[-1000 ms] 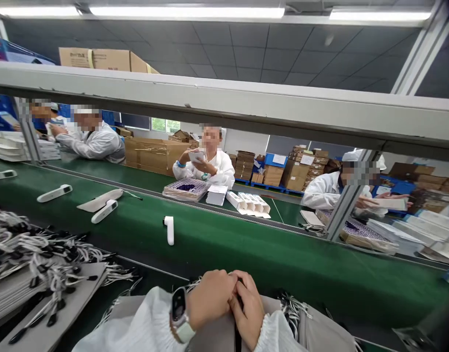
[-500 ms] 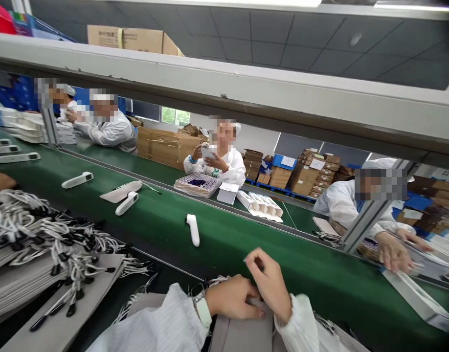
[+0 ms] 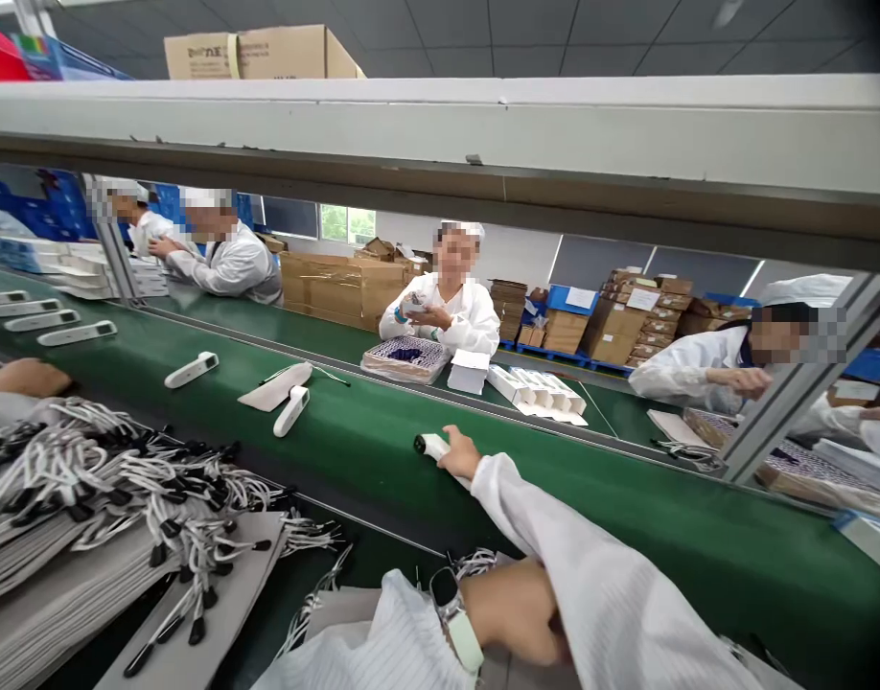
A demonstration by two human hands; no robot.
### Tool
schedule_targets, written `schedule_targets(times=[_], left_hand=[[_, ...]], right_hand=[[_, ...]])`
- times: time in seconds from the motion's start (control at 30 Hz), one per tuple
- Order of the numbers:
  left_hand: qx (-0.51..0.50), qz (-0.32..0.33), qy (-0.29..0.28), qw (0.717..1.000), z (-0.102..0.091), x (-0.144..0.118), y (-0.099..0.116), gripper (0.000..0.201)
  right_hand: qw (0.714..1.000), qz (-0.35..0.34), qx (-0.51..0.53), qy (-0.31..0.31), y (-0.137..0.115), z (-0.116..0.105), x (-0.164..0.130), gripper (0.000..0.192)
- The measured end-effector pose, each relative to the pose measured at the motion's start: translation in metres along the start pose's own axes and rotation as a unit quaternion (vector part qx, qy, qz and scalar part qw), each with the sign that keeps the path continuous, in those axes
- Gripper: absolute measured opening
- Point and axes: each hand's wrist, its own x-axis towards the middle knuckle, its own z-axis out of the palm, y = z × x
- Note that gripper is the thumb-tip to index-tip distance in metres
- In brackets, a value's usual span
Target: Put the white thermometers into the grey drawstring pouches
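A long green conveyor belt (image 3: 382, 436) runs across the view from far left to near right, and everything here is placed relative to it. Above the belt, a pale metal beam (image 3: 440, 129) spans the whole width, with a cardboard box (image 3: 260, 53) resting on top. On the far side of the belt, four workers in white coats and caps sit at a second green counter among stacked brown cartons (image 3: 339, 287). One of them, directly across the belt, handles a small item over a patterned tray (image 3: 405, 359).

On the near side of the belt, to the left, lie grey pouches (image 3: 116, 575) with black-tipped white drawstrings (image 3: 124, 479), stacked within easy reach of the wearer.

Along the belt's surface, several white handheld thermometers (image 3: 190, 370) lie spaced apart, as if fed down the line one at a time.

The wearer's right hand (image 3: 460, 454) stretches out across the belt, fingers closed around one white thermometer (image 3: 430, 446), whose dark tip points left. The left hand (image 3: 516, 613) stays at the belt's near edge, resting on a grey pouch (image 3: 339, 613), probably to steady it. The right sleeve covers its fingers, so their state cannot be told. A smartwatch (image 3: 455, 613) sits on the left wrist.
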Motion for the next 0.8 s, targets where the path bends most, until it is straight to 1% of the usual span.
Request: schedule_targets(times=[0.07, 0.13, 0.17, 0.2, 0.27, 0.3, 0.33, 0.43, 0.5, 0.57, 0.63, 0.7, 0.73, 0.8], left_hand=[[0.029, -0.030, -0.027, 0.999, -0.011, -0.003, 0.003, 0.033], [0.053, -0.053, -0.044, 0.996, -0.021, -0.007, 0.009, 0.029], [0.054, -0.053, -0.040, 0.996, -0.025, -0.009, 0.014, 0.024], [0.049, -0.046, -0.031, 0.997, -0.029, -0.011, 0.019, 0.019], [0.034, -0.038, 0.004, 0.999, -0.037, -0.013, 0.031, 0.012], [0.033, -0.036, 0.020, 0.999, -0.041, -0.012, 0.037, 0.009], [0.040, -0.040, 0.033, 0.998, -0.045, -0.010, 0.044, 0.009], [0.056, -0.044, 0.021, 0.997, -0.061, 0.002, 0.066, 0.015], [0.057, -0.051, 0.007, 0.997, -0.071, 0.013, 0.078, 0.022], [0.045, -0.072, 0.016, 0.996, -0.075, 0.023, 0.086, 0.027], [0.023, -0.101, 0.050, 0.993, -0.073, 0.029, 0.087, 0.030], [0.006, -0.114, 0.105, 0.988, -0.067, 0.033, 0.081, 0.031], [0.001, -0.111, 0.141, 0.984, -0.064, 0.034, 0.077, 0.030], [-0.012, -0.093, 0.225, 0.970, -0.057, 0.034, 0.065, 0.027]], right_hand=[[0.998, 0.011, 0.055, 0.006, 0.021, -0.034, -0.022, 0.062], [0.984, -0.003, 0.177, 0.020, 0.036, -0.078, -0.053, 0.069], [0.954, -0.023, 0.298, 0.032, 0.041, -0.101, -0.071, 0.076], [0.914, -0.044, 0.402, 0.040, 0.043, -0.123, -0.090, 0.083], [0.846, -0.076, 0.525, 0.057, 0.043, -0.158, -0.127, 0.091], [0.829, -0.087, 0.548, 0.064, 0.043, -0.171, -0.142, 0.092], [0.821, -0.095, 0.559, 0.073, 0.042, -0.180, -0.155, 0.091], [0.809, -0.105, 0.573, 0.086, 0.043, -0.191, -0.175, 0.085], [0.802, -0.110, 0.580, 0.091, 0.046, -0.194, -0.178, 0.078], [0.794, -0.121, 0.586, 0.105, 0.051, -0.197, -0.178, 0.072], [0.787, -0.134, 0.591, 0.117, 0.054, -0.201, -0.176, 0.065], [0.787, -0.137, 0.592, 0.107, 0.055, -0.202, -0.175, 0.057], [0.792, -0.135, 0.588, 0.093, 0.055, -0.200, -0.173, 0.052], [0.821, -0.135, 0.552, 0.051, 0.055, -0.190, -0.169, 0.037]])
